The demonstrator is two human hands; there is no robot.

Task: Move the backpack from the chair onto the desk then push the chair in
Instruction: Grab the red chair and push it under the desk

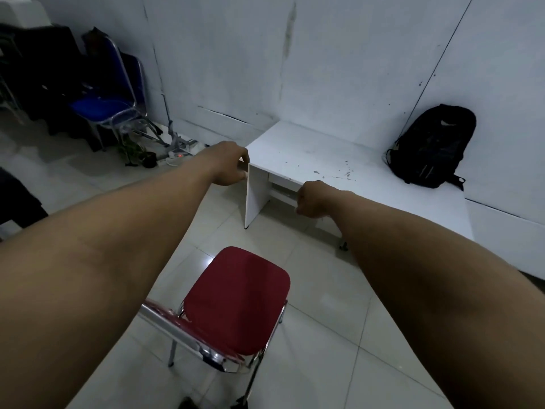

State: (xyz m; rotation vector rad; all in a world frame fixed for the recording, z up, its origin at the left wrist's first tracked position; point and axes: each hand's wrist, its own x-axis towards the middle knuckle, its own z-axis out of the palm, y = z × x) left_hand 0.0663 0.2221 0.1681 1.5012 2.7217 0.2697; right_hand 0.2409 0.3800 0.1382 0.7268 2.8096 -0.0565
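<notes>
The black backpack (432,146) stands on the right part of the white desk (309,149) and leans against the wall. The red chair (239,299) with a chrome frame stands on the floor in front of the desk, apart from it, its seat bare. Both my arms reach forward over the chair. My left hand (228,165) is closed around the desk's front left corner, fingers on the side panel. My right hand (314,199) is curled into a fist at the desk's front edge, fingers tucked under it.
A blue chair (106,104) and dark items stand in the far left corner. Cables, a power strip and a small plant (138,152) lie on the tiled floor left of the desk. White wall panels run behind the desk.
</notes>
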